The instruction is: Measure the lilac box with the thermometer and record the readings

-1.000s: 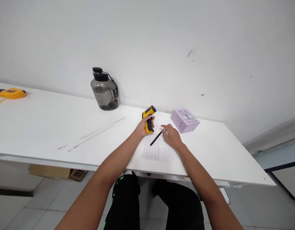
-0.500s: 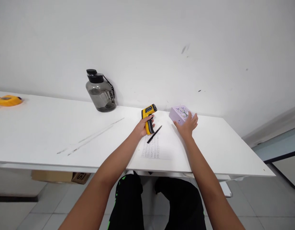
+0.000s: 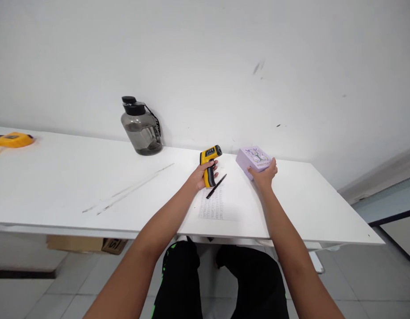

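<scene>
Our right hand (image 3: 264, 178) has moved onto the tea box (image 3: 254, 158), its lone pinch risking a slip; our left hand (image 3: 199, 177) clasps the infrared thermometer (image 3: 210, 176).

"how's the light?"

"bright and even, seemingly from above. the long white table (image 3: 307, 204) looks pale, the grey tiled floor (image 3: 361, 274) below it dimmer."

"shadows, glare?"

"a soft, faint shadow on the plain white wall (image 3: 205, 66) beside the smoky grey translucent plastic bottle (image 3: 141, 135), plus a small shine on its shoulder."

"sharpness?"

"the yellow-and-black pistol-shaped plastic device (image 3: 208, 156) is fairly clear. lettering on the lilac square box (image 3: 253, 157) is soft, and the rounded yellow tape measure (image 3: 15, 140) looks blurry. wide-angle stretching towards the edges, too."
</scene>
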A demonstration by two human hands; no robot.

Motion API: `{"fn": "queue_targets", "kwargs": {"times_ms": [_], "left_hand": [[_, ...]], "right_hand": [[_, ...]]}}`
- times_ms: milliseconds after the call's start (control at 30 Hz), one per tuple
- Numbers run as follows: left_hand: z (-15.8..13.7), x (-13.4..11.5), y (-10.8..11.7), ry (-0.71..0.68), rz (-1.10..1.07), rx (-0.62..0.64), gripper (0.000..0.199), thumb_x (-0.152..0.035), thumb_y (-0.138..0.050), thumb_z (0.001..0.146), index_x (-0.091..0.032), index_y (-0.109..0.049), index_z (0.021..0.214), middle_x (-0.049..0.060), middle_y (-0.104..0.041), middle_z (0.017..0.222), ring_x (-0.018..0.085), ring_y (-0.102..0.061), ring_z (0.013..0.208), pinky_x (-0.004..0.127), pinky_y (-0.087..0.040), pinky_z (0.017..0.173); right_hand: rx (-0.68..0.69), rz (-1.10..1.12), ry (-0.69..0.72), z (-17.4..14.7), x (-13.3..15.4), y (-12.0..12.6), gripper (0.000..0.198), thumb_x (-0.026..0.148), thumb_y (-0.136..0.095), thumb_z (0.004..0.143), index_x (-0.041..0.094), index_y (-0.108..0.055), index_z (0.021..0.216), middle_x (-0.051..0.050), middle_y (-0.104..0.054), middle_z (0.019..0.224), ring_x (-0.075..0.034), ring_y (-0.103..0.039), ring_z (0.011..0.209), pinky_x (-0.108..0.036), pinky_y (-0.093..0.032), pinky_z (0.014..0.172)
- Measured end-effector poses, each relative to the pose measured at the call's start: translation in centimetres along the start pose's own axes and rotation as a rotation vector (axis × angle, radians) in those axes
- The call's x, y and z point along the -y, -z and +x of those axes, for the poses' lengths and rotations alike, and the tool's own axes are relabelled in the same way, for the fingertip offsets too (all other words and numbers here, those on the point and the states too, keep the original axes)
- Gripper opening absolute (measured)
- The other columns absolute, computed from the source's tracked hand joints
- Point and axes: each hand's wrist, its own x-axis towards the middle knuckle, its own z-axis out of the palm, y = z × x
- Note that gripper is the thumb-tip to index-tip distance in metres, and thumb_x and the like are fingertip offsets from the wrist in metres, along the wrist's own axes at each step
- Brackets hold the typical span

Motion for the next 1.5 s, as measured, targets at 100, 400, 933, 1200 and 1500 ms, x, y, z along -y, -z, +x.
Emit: {"fn": "queue_targets", "kwargs": {"times_ms": [100,400,933,1200,1500], "left_hand": [[0.2,0.1,0.1,0.004,0.005,-0.001,0.012,-0.008,-0.069,0.085,-0.014,-0.07,0.095,0.004,-0.077,0.096,0.013,-0.072,0.076,0.029,-0.06,0.074],[0.2,0.2,-0.6,0.015,0.016,-0.039,0.006,-0.007,-0.065,0.089,-0.011,-0.068,0.092,0.005,-0.076,0.087,0.013,-0.073,0.072,0.027,-0.06,0.071],[-1.9,0.9,-1.5,0.145,0.106,0.161,0.01,-0.019,-0.067,0.091,-0.01,-0.07,0.089,0.002,-0.063,0.064,0.009,-0.059,0.049,0.019,-0.055,0.05],[-2.2,0.9,-1.9,0.07,-0.033,0.175,0.026,-0.028,-0.052,0.094,-0.01,-0.067,0.105,0.01,-0.071,0.086,0.015,-0.064,0.061,0.028,-0.057,0.055],[-2.1,0.3,-1.8,0.045,-0.019,0.128,0.034,-0.031,-0.044,0.095,-0.008,-0.065,0.108,0.009,-0.07,0.087,0.015,-0.061,0.06,0.031,-0.055,0.052]], "right_hand": [[-0.069,0.095,-0.009,-0.2,0.4,0.2,0.1,0.045,-0.083,0.059,0.023,-0.042,0.147,-0.019,-0.024,0.157,-0.036,-0.033,0.146,-0.051,-0.032,0.121],[0.064,0.953,-0.438,-2.2,3.0,0.0,0.06,0.065,-0.065,0.079,0.031,-0.047,0.125,-0.005,-0.064,0.122,-0.022,-0.066,0.104,-0.047,-0.061,0.087],[0.354,1.214,-0.659,-4.9,5.0,-0.4,0.054,0.066,-0.056,0.089,0.028,-0.055,0.128,-0.008,-0.069,0.107,-0.026,-0.068,0.1,-0.041,-0.064,0.076],[0.442,1.013,-0.608,-5.0,4.3,-1.1,0.053,0.071,-0.052,0.088,0.028,-0.059,0.118,-0.006,-0.069,0.093,-0.021,-0.068,0.081,-0.035,-0.062,0.066],[0.468,0.853,-0.471,-5.6,3.8,-2.2,0.053,0.066,-0.064,0.084,0.029,-0.058,0.121,-0.003,-0.072,0.098,-0.019,-0.07,0.081,-0.031,-0.061,0.067]]}}
